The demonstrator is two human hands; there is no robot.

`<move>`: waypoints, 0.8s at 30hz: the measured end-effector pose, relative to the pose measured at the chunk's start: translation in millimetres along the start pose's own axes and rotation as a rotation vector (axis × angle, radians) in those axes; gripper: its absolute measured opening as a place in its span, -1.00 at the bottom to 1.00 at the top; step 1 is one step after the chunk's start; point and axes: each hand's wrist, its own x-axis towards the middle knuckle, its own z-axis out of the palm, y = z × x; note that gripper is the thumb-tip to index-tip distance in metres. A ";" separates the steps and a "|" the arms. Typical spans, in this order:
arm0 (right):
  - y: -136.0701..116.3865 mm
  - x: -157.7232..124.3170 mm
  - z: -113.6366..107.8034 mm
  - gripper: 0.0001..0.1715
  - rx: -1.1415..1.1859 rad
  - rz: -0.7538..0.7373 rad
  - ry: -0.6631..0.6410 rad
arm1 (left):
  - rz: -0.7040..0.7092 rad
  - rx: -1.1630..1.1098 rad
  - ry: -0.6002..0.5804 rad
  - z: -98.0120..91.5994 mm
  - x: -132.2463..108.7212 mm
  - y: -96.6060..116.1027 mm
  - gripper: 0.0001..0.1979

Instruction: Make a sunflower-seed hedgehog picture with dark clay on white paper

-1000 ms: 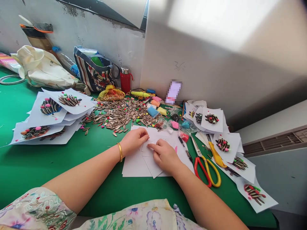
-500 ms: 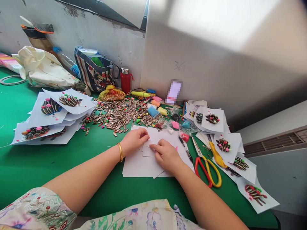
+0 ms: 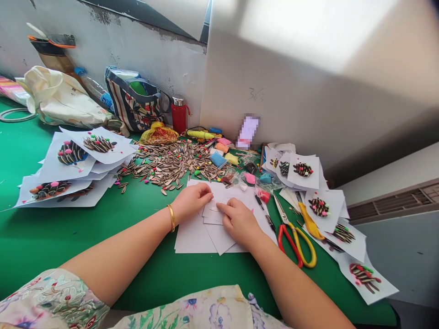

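Observation:
A small square of white paper [image 3: 213,218] with a faint rounded shape on it lies over larger white sheets [image 3: 193,237] on the green table. My left hand [image 3: 193,200], a gold bangle at its wrist, rests at the small paper's left side, thumb and forefinger pressed together; whatever they pinch is hidden. My right hand [image 3: 240,223] lies low over the same paper. Its forefinger is stretched out with the tip on the faint shape, while the other fingers curl under. A black pen [image 3: 265,213] and open scissors [image 3: 291,233] with red and yellow handles lie right of this hand.
Striped seeds [image 3: 171,164] are heaped behind the papers, beside colored clay packets [image 3: 218,160]. Seed-decorated cards stand in a left stack [image 3: 77,176] and spread along the right [image 3: 320,205]. A yellow cutter [image 3: 310,221], red flask [image 3: 179,114] and striped bag [image 3: 137,98] are also here.
My right forefinger has shifted slightly to the right across the small paper, uncovering more of the faint shape. My left hand stays almost where it was.

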 end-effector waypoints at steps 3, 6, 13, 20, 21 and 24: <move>-1.2 -0.8 0.8 -0.51 0.033 -0.060 0.022 | 0.002 -0.008 0.002 -0.1 -0.2 0.5 -0.80; -3.3 -1.8 2.1 -0.54 0.060 -0.134 0.019 | -0.001 -0.012 0.003 -0.3 -0.2 1.2 -0.80; -3.9 -2.3 6.1 -0.50 -0.011 -0.161 -0.010 | -0.005 -0.028 0.001 0.2 0.1 0.4 -0.80; -5.3 -1.0 5.6 -0.45 0.000 -0.115 0.000 | -0.004 -0.011 -0.003 -0.2 0.0 -0.7 -0.79; -6.7 -0.1 5.4 -0.44 -0.023 -0.107 -0.016 | -0.003 -0.010 -0.004 -0.3 0.0 -0.7 -0.79; -10.8 2.4 5.3 -0.46 -0.103 -0.093 -0.065 | 0.003 -0.014 -0.005 -0.4 0.2 -0.7 -0.79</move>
